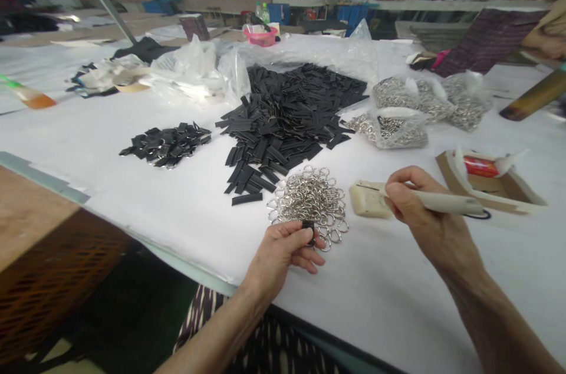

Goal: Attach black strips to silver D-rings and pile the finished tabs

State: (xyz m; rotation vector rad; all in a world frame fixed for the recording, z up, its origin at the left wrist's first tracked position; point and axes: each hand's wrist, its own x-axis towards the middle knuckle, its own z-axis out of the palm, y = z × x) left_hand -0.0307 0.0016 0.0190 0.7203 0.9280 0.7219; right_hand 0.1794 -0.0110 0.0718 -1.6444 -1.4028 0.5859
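My left hand [283, 250] pinches a small folded black strap piece [308, 231] between thumb and fingers, at the near edge of a pile of silver D-rings [309, 197]. My right hand [420, 215] grips an off-white pen-shaped tool [448, 202] with a thin dark tip. That tip lies over a pale yellow block [370, 202]; whether they touch I cannot tell. Beyond the rings spreads a large heap of flat black strap pieces [283, 114]. To the left lies a smaller pile of black pieces [168, 145] with metal rings showing among them.
Clear bags of metal rings [402, 129] lie at the right back. A small cardboard box [495, 185] with a red item sits beyond my right hand. Plastic bags [190, 70], a pink basket [260, 36] and an orange-filled bottle [33, 97] stand farther off. The table edge [177, 262] runs near me.
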